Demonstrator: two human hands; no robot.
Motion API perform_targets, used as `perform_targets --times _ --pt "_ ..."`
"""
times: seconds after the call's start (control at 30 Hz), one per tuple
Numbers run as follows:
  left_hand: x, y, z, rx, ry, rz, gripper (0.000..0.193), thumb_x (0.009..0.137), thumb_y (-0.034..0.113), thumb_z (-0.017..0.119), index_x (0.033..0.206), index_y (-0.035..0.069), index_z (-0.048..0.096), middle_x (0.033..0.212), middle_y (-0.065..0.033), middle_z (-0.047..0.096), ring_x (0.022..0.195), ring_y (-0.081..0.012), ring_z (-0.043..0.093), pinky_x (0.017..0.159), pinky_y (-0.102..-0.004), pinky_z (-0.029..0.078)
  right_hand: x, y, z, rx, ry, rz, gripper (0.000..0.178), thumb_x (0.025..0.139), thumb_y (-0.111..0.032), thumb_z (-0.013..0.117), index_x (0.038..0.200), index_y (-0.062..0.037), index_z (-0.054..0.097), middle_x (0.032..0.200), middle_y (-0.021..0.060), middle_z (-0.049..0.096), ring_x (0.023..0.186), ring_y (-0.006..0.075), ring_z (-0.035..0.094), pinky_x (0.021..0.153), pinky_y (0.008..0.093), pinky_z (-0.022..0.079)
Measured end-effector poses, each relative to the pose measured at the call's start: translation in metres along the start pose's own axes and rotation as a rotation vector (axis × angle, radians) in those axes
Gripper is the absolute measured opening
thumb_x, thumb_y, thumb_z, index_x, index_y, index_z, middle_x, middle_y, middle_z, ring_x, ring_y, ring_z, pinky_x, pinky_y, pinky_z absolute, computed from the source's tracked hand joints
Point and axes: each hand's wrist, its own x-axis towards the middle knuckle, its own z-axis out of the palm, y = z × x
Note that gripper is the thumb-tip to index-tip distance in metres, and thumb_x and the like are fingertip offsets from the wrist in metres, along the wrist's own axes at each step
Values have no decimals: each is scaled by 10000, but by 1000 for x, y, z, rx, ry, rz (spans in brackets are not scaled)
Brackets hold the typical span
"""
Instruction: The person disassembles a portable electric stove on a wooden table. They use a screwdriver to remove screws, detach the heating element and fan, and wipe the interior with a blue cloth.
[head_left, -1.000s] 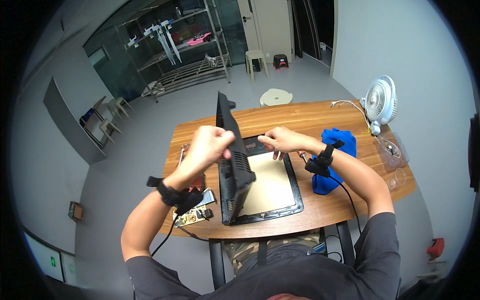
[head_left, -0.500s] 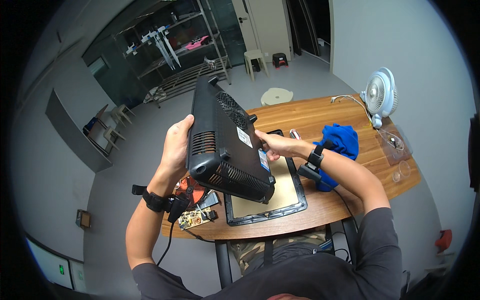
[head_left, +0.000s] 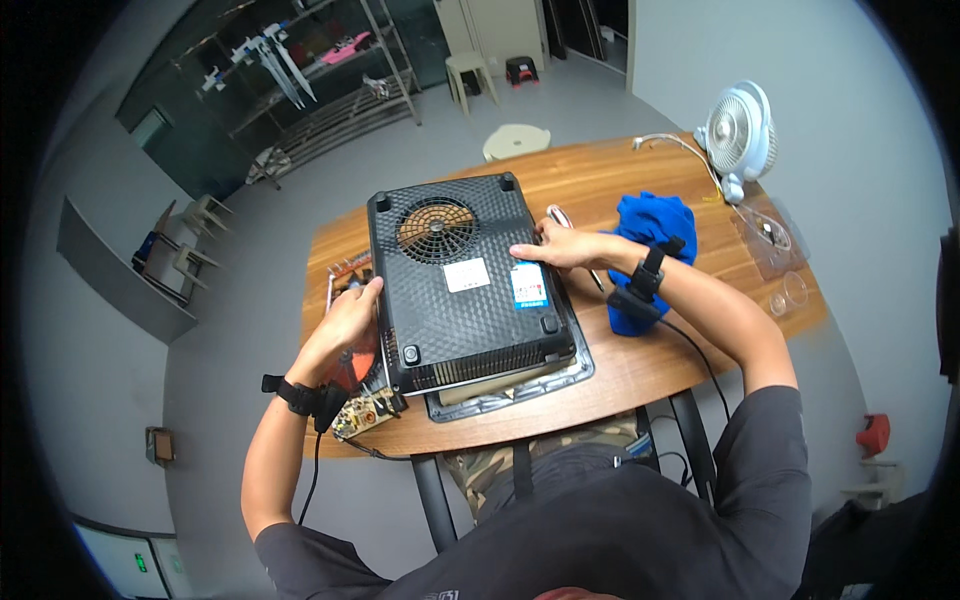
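Observation:
A black plastic bottom shell of an induction cooker [head_left: 450,325] is held between my hands, its textured underside and rubber feet facing up. Brown shows through its round fan grille. My left hand [head_left: 350,315] grips the left side, and my right hand [head_left: 568,247] clasps the right edge with the thumb on top. Beneath the shell lies a panel with a dark frame [head_left: 575,378], mostly covered; whether the two touch all round cannot be made out. Left of the shell, partly hidden by my hand, are a red-orange coil [head_left: 362,372] and a circuit board [head_left: 362,416].
A blue cloth [head_left: 655,225] lies right of the shell, near a slim light-coloured tool [head_left: 560,216]. At the table's far right stand a white fan [head_left: 738,135] with a cable, a clear plastic bag [head_left: 772,240] and clear cups [head_left: 793,290]. A stool [head_left: 516,138] stands beyond the table.
The shell has come down from a steep tilt to nearly flat over the framed panel, underside up. Both hands have moved with it, still at its two sides.

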Motion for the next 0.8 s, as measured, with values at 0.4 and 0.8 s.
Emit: perform_targets --times 0.4,0.8 --pt "5 -11 61 281 -119 -56 872 1020 664 406 1113 -171 638 944 -293 719 761 -296 743 760 -405 577 18 58 20 -256 -23 -66 1073 872 -724 642 1294 247 466 1209 367 618 1147 418 643 989 419 521" --pt "22 -28 70 425 -15 27 890 1026 662 361 1086 -180 643 997 -413 666 1019 -508 677 937 -508 521 -8 29 22 -474 -35 0 1018 953 -718 502 1266 252 498 1312 407 554 1242 477 586 1057 494 480"
